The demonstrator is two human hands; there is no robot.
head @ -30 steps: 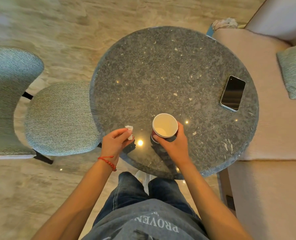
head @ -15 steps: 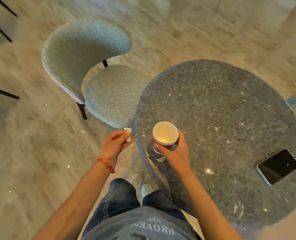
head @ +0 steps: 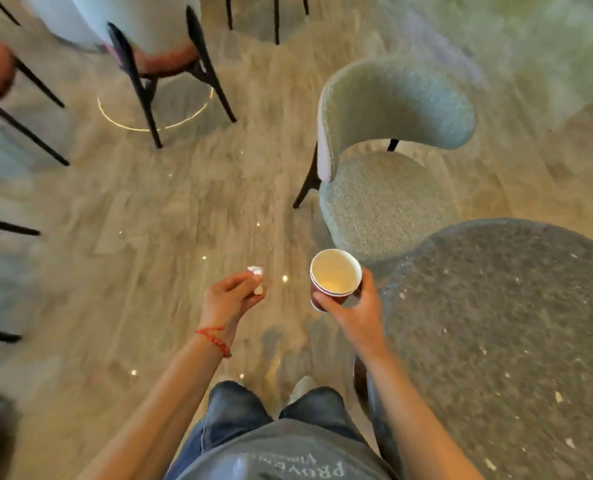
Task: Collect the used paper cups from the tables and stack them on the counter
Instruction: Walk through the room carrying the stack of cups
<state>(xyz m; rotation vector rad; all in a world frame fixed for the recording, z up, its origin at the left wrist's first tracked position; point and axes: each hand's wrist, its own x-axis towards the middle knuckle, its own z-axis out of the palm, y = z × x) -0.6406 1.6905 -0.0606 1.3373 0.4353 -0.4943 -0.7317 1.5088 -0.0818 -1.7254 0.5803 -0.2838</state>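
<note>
Carrying step, by the look of it; the right hand (head: 359, 311) has its fingers and thumb curled round the red paper cups with pale insides (head: 334, 277), held upright in the air, clear of any surface; two white rims show one inside the other, so I take it as a nested pair; a little pale residue at the bottom, hard to say what.

The left hand (head: 231, 297), red string bracelet (head: 215, 339) at the wrist, pinches a small crumpled white scrap of tissue (head: 256, 279) between thumb and fingertips; fingers closed on it, nothing else held.

The cups hang just left of the round dark speckled stone table (head: 502, 341), over the pale wood-grain floor (head: 149, 237); the grey-green upholstered chair (head: 388, 181) stands beyond them, tucked against the table's far edge; black-legged stools (head: 156, 57) far left, blurred.

No counter in sight; no other cup in sight either; this tabletop, as much as shows, bears none.

Judgement: pickup here is done, delivery not yet; the next move calls for walking the cups level to the counter or on to another table, keeping them upright in case of dregs; the tissue wants binning somewhere.
</note>
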